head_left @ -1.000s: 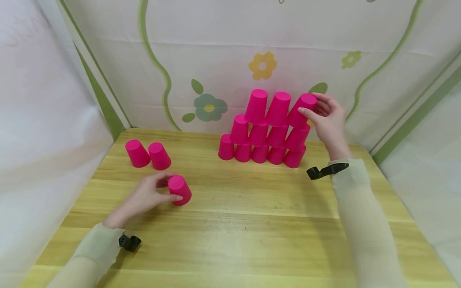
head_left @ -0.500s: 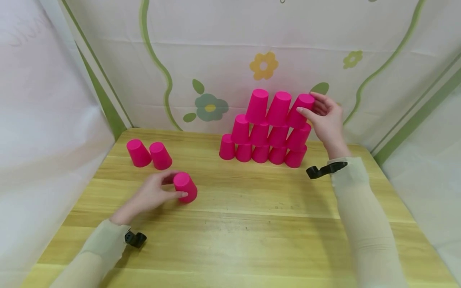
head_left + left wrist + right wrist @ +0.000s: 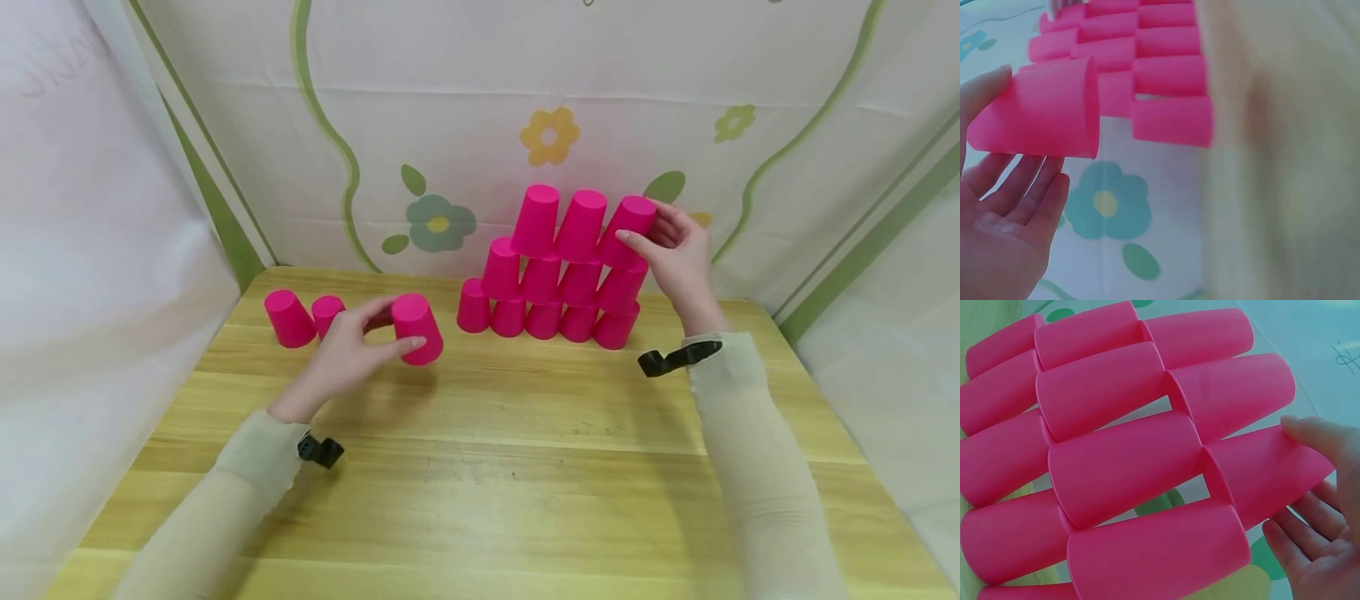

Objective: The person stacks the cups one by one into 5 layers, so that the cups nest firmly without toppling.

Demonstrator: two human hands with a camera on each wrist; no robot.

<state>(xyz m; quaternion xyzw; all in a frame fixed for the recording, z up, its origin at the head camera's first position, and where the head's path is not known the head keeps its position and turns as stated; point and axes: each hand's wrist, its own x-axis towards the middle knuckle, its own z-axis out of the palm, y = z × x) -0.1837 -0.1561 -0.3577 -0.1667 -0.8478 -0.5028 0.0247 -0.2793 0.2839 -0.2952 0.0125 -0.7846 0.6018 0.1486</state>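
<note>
My left hand (image 3: 348, 354) holds a pink cup (image 3: 417, 329) upside down, thumb on its near side and fingers behind. This cup is raised above the table, left of the stack. In the left wrist view the same cup (image 3: 1041, 109) lies between thumb and fingers. On the right, my right hand (image 3: 681, 262) has its thumb and fingers about the right-hand cup (image 3: 628, 229) of the stack's third row. The right wrist view shows the thumb touching that cup (image 3: 1266, 472). Beneath the three top cups, two rows of inverted pink cups (image 3: 543, 321) stand staggered.
Two more inverted cups stand at the table's back left: one outer cup (image 3: 290, 319) and one inner cup (image 3: 327, 312), partly hidden by my left hand. The wooden table (image 3: 495, 500) ends at a white patterned cloth (image 3: 442, 108) behind the stack.
My left hand has carried its cup up, rightward and away from me, toward the stack. My right hand has stayed at the top right cup, shifting only slightly.
</note>
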